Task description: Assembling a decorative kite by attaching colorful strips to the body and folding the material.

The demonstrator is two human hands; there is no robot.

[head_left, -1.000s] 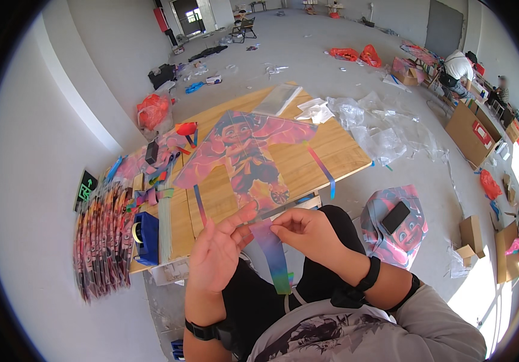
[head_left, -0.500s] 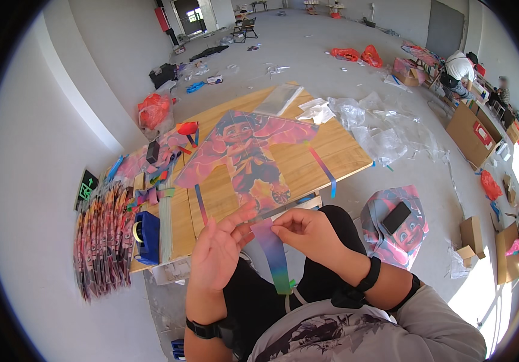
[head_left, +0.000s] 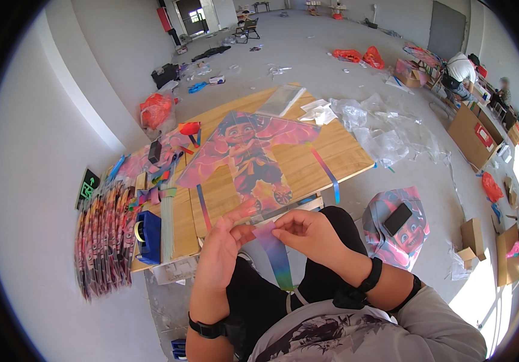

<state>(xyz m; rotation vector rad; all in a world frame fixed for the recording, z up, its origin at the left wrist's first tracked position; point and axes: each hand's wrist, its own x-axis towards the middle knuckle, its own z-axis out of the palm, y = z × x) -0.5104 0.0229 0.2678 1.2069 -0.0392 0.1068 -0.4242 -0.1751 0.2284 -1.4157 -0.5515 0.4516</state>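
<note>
- In the lower middle of the frame, a tapering ribbon (head_left: pixel 275 256) hangs wide end up, fading from pink to green, in front of the black trousers (head_left: pixel 329 274).
- Thumb and forefinger of the right hand (head_left: pixel 301 232) are clamped together on its upper right edge.
- The left hand's (head_left: pixel 218 253) fingertips meet its upper left corner; whether they grip it, I cannot tell.
- The left palm stands upright, turned inward; the right hand reaches in from the lower right, knuckles bent.
- Just above the hands runs the near edge of the wooden table (head_left: pixel 347 158), which bears a printed kite (head_left: pixel 252 151) at frame centre.
- Bare wood shows right of the kite; a blue tape dispenser (head_left: pixel 150 244) sits at lower left.
</note>
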